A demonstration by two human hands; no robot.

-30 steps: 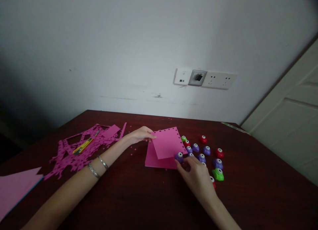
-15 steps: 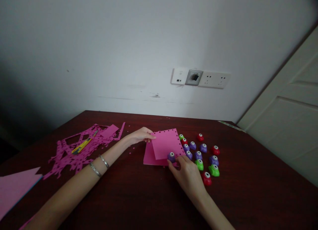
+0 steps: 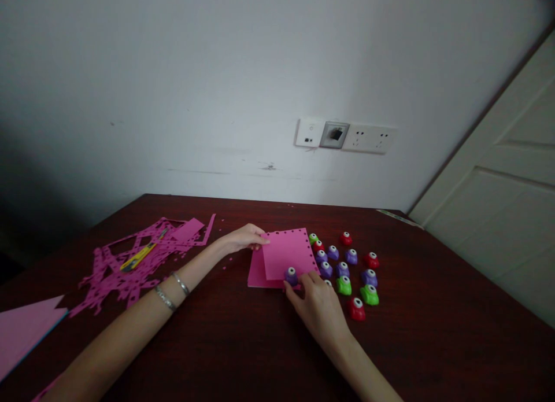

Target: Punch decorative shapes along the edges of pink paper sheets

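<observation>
One purple punch (image 3: pixel 291 275) is pinched in the right hand (image 3: pixel 318 306) at the near edge of the pink sheet (image 3: pixel 286 253); the sheet's far-left corner is gripped by the left hand (image 3: pixel 243 238).

Pink paper (image 3: pixel 286 253), dotted edge; purple punch (image 3: pixel 291 275); dark red-brown table (image 3: pixel 433 332).

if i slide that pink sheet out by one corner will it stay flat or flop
Likely flops a little: the pink sheet looks thin, its corner lifted by the left hand. Probably light, so easy to slide. The punched edge may tear if tugged while the purple punch sits on it.
</observation>
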